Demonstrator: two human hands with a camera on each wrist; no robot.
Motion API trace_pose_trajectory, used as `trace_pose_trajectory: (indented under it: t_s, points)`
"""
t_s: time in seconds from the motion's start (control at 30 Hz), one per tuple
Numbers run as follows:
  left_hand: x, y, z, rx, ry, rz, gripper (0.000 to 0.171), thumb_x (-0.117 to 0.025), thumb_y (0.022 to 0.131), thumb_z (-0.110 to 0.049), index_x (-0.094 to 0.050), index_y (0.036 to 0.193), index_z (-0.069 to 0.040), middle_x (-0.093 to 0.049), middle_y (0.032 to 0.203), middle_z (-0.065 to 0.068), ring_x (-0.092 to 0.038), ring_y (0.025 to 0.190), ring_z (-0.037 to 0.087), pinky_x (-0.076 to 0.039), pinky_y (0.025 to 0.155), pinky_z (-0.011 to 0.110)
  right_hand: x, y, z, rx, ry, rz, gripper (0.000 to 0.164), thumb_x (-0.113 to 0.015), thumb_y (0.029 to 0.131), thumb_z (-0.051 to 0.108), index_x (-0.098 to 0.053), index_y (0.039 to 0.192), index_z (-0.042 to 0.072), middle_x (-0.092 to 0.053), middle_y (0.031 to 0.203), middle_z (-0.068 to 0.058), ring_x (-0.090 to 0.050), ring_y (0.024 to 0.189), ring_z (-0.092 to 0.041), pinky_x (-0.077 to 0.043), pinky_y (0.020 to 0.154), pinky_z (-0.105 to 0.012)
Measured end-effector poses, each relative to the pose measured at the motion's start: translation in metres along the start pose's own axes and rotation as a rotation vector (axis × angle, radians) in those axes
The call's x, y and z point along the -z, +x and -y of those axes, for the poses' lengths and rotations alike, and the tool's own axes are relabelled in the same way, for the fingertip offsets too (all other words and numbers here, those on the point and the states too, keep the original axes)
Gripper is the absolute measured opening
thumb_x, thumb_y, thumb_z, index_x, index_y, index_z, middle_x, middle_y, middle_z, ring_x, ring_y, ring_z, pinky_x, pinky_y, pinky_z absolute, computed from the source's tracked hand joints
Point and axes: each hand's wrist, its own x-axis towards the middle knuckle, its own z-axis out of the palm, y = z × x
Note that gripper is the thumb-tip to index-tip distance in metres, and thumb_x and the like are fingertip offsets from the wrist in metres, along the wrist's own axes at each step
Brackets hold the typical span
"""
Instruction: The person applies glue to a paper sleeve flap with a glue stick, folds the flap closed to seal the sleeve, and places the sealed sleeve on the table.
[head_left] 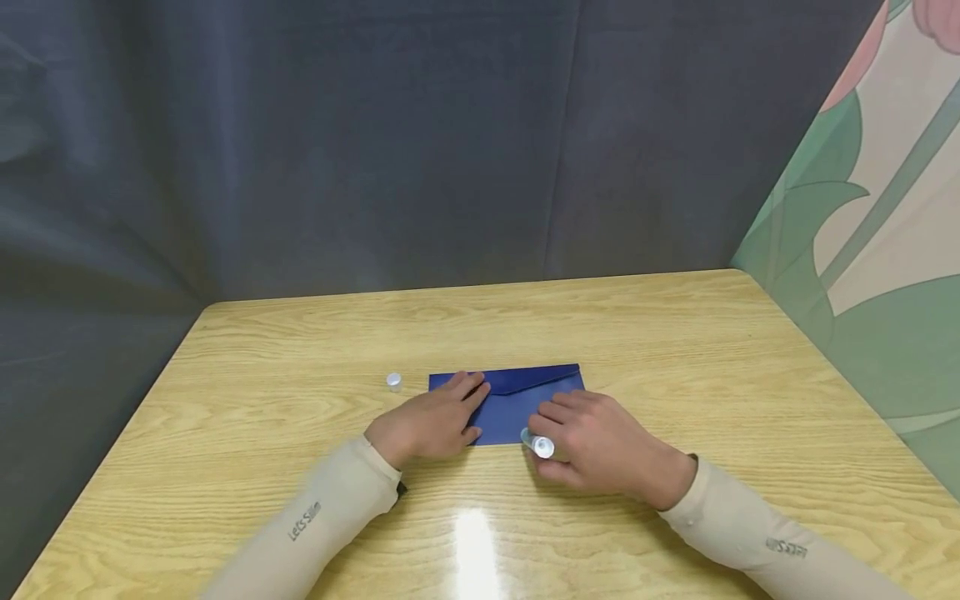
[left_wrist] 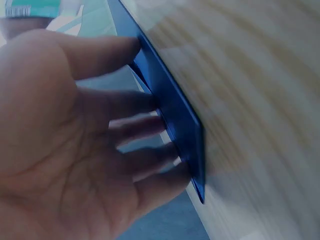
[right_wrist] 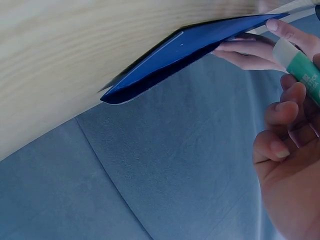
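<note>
On the light wood-grain desk (head_left: 300,367), well in from its left edge, a small white round cap (head_left: 393,381) stands just left of the envelope. Next comes the left hand (head_left: 435,417), its fingers spread and straight, tips resting on the left part of a flat, dark-blue rectangular envelope (head_left: 504,419). The envelope lies in the middle of the desk between both hands, its long axis running left to right, roughly along the desk's far edge, with the pointed flap (head_left: 536,377) on that far side. At its near side, toward the right end, is a green-and-white tubular glue stick (head_left: 542,447), clasped in the curled fingers of the right hand (head_left: 596,440); whether the stick touches the envelope, I cannot tell.
</note>
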Motion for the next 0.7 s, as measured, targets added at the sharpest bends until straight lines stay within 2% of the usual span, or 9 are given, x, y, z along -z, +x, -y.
trace_pose_trajectory:
  t_s: [0.13,0.27,0.43,0.57,0.7]
  points:
    - [-0.0015,0.0032,-0.0063,0.016,0.032,-0.016,0.061,-0.044,0.106,-0.037,-0.03,0.156,-0.006,-0.018,0.167,0.01,-0.016,0.155,0.031,-0.022,0.125,0.04,-0.0008,-0.0005,0.0002,-0.003,-0.005,-0.001,0.019,-0.069,0.077,0.032,-0.056,0.08,0.019,-0.05,0.07,0.01,-0.049,0.062,-0.008,-0.05,0.063,-0.026]
    - [-0.0033,0.0045,-0.0086,0.029,-0.029,0.007,0.065,-0.044,0.106,-0.038,-0.025,0.157,-0.003,-0.011,0.168,0.011,-0.009,0.156,0.028,-0.018,0.126,0.04,-0.0017,-0.0012,0.0003,-0.007,-0.008,0.002,0.018,-0.069,0.076,0.032,-0.058,0.081,0.019,-0.052,0.072,0.009,-0.052,0.064,-0.008,-0.053,0.067,-0.027]
    - [-0.0064,0.0043,-0.008,0.036,-0.124,0.027,0.073,-0.044,0.105,-0.045,-0.015,0.16,-0.008,-0.001,0.169,0.005,-0.001,0.157,0.027,-0.017,0.126,0.041,-0.0016,-0.0015,0.0002,-0.015,-0.003,0.01,0.018,-0.07,0.077,0.032,-0.058,0.081,0.019,-0.053,0.072,0.01,-0.052,0.064,-0.008,-0.054,0.067,-0.028]
    - [-0.0083,0.0046,-0.0073,0.031,-0.135,0.038,0.075,-0.041,0.104,-0.051,-0.01,0.161,-0.011,0.003,0.169,0.001,0.004,0.157,0.027,-0.013,0.127,0.042,-0.0012,-0.001,0.0,-0.019,0.003,0.015,0.017,-0.069,0.078,0.033,-0.059,0.081,0.019,-0.053,0.072,0.01,-0.052,0.064,-0.008,-0.054,0.067,-0.028]
    - [-0.0077,0.0042,-0.007,0.043,-0.122,0.035,0.074,-0.041,0.104,-0.051,-0.013,0.161,-0.012,0.001,0.169,0.001,0.003,0.157,0.026,-0.014,0.127,0.041,-0.0009,0.0006,0.0001,-0.019,0.007,0.018,0.017,-0.069,0.078,0.033,-0.059,0.081,0.019,-0.053,0.072,0.01,-0.051,0.064,-0.008,-0.054,0.067,-0.028]
